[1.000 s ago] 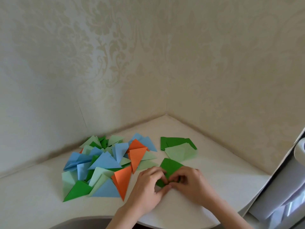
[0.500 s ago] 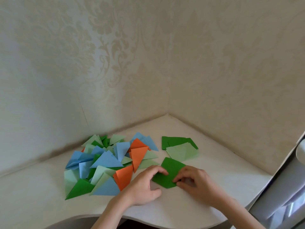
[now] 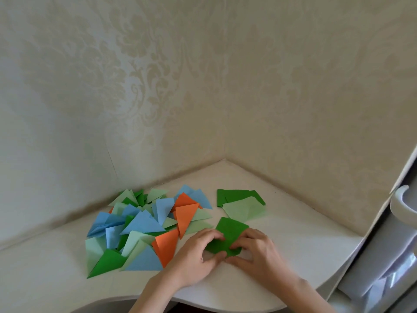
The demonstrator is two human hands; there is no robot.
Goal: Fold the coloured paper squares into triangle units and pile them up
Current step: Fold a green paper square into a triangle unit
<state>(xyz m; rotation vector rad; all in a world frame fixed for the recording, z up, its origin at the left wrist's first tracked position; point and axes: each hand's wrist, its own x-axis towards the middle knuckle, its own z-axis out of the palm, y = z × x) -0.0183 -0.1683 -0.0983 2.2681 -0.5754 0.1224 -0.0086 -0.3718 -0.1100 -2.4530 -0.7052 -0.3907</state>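
A dark green paper square [image 3: 228, 237] is being pinched flat on the white surface [image 3: 293, 242] by both grips, left hand [image 3: 198, 256] and right hand [image 3: 259, 254]. Being light, thin and easily creased, it is probably best held at its near edge.

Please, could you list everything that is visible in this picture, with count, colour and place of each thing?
folded triangle units: many, exact count unclear; blue, light green, dark green, orange; overlapping pile on the left of the table
dark green paper: one; being worked, flat on the table under both hands
light green square: one; behind the worked paper, partly over the dark green squares
dark green squares: a few, overlapping; behind the light green square
table: one, white; in the corner
walls: two, cream, patterned
white handle: one; right edge
left hand: fingers on the paper's left part
right hand: fingers on the paper's right part
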